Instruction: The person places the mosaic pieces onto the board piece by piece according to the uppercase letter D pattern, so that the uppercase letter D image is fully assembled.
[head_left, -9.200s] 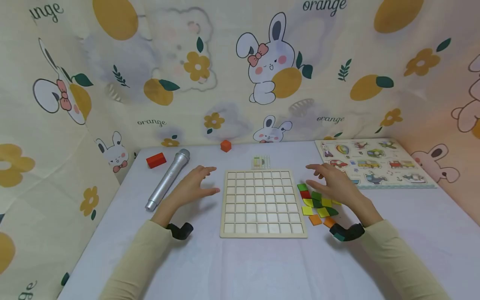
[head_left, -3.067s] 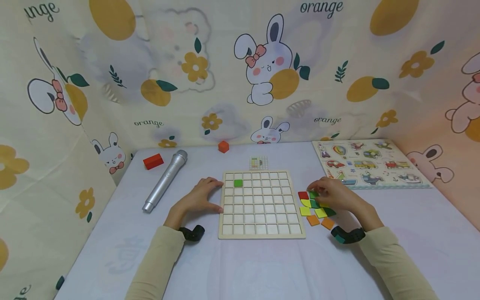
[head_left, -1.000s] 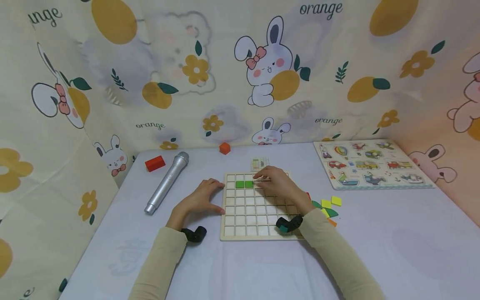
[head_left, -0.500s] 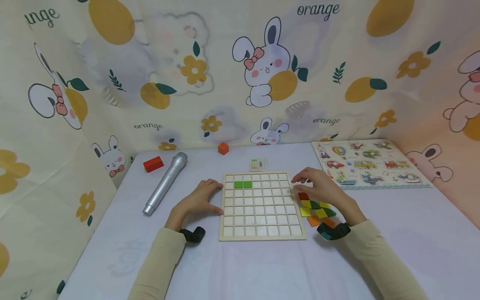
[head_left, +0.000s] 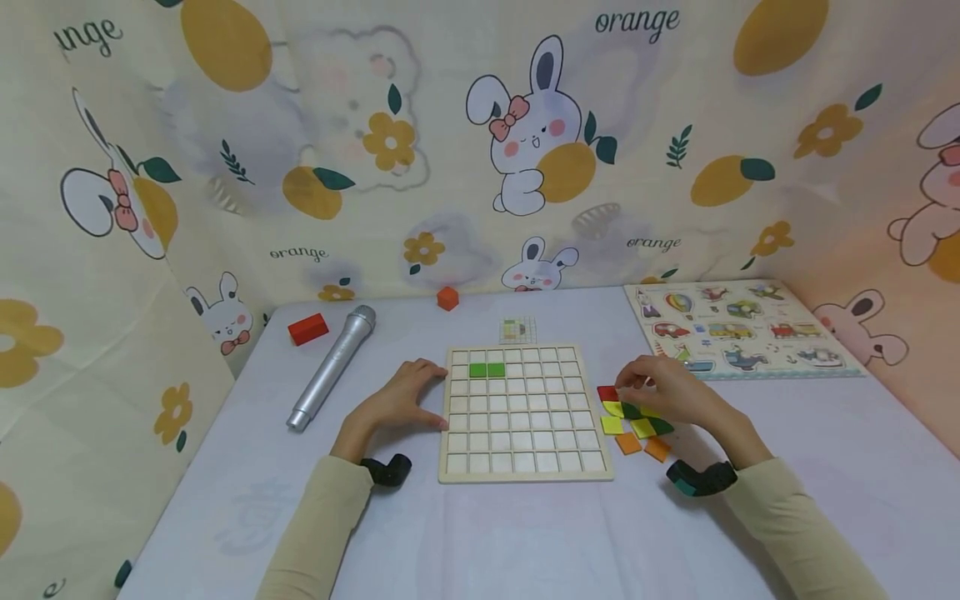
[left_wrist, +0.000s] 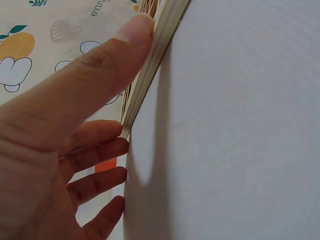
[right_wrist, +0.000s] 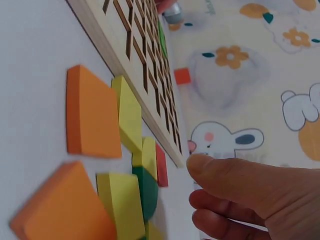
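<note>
Left hand pressing straight fingers and thumb against left edge of wooden grid board, holding nothing. Right hand hovering over pile of coloured square tiles lying just right of board; fingers curling down, grasp impossible to tell. Two green tiles sitting side by side in board's second far row. Silver microphone lying left.

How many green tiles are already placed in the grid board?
2. Both green tiles lie side by side in the second row of the board, in its second and third squares from the left. No square is hidden by a hand.
</note>
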